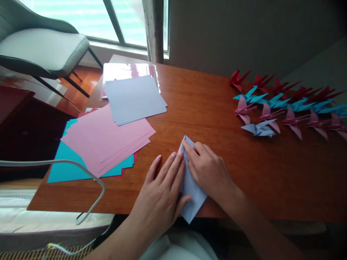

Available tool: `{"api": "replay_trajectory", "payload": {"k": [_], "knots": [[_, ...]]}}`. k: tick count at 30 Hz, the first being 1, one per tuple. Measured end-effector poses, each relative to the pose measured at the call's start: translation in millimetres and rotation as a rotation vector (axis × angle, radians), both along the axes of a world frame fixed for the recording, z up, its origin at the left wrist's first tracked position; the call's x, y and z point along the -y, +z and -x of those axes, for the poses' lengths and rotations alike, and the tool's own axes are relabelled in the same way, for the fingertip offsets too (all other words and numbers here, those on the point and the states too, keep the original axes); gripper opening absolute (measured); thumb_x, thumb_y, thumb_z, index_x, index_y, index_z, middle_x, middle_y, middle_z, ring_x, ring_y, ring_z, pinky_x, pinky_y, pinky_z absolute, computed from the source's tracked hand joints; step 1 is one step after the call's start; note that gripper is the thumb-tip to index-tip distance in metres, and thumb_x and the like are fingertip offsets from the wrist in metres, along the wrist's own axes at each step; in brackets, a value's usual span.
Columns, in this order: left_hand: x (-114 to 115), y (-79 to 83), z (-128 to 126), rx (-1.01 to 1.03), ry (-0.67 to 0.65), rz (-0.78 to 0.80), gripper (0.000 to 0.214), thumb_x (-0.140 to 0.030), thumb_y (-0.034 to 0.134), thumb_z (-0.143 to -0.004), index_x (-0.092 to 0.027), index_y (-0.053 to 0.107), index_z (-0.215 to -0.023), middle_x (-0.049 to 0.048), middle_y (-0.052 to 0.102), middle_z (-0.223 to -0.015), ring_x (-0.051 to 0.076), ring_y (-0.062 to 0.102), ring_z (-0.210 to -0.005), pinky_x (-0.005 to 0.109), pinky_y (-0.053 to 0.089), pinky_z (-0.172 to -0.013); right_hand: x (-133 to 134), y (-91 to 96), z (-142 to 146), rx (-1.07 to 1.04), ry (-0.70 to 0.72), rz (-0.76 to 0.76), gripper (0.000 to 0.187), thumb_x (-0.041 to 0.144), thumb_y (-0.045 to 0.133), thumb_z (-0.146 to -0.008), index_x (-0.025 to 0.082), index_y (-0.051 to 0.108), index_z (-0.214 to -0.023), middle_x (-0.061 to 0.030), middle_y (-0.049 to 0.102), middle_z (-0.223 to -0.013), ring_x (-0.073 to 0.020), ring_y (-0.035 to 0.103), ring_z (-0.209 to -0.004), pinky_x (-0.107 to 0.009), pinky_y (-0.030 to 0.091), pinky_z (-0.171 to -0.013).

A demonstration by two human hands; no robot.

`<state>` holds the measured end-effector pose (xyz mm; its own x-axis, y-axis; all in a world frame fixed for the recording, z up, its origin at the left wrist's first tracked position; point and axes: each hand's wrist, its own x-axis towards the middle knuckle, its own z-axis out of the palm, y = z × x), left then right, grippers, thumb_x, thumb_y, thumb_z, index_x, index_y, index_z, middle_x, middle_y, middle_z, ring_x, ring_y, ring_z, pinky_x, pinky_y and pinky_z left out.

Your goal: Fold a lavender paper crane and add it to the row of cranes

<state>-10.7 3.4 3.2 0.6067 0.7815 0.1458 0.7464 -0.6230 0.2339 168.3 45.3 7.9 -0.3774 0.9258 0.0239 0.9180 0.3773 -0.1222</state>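
A pale blue-grey sheet of origami paper (193,195), folded into a narrow kite-like shape, lies at the table's front edge with one point toward the back. My left hand (165,184) rests flat along its left side, fingers stretched out and thumb over the paper. Near the far tip, the index finger of my right hand (208,168) presses on the paper, while its other fingers are curled. Both hands touch the paper, which partly hides beneath them. At the right stands a folded crane (260,129) of the same pale colour.
Pink sheets (108,139), blue sheets (67,169) and pale grey sheets (135,99) lie stacked at the left beside a glossy packet (127,70). Rows of red, blue and pink cranes (294,121) stand at the right. A white cable (81,166) crosses the left table edge.
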Motion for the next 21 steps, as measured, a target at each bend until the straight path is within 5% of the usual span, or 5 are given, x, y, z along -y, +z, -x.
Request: {"api": "replay_trajectory", "payload": {"k": [21], "knots": [[0.5, 0.5, 3.2, 0.007, -0.021, 0.029, 0.073, -0.056, 0.048, -0.097, -0.005, 0.045, -0.149, 0.0154, 0.039, -0.160, 0.031, 0.034, -0.149, 0.046, 0.008, -0.127, -0.5, 1.9, -0.2, 0.004, -0.002, 0.015, 0.048, 0.021, 0.049, -0.099, 0.016, 0.050, -0.146, -0.0098, 0.066, -0.102, -0.0222, 0.062, -0.090, -0.030, 0.052, -0.065]]}}
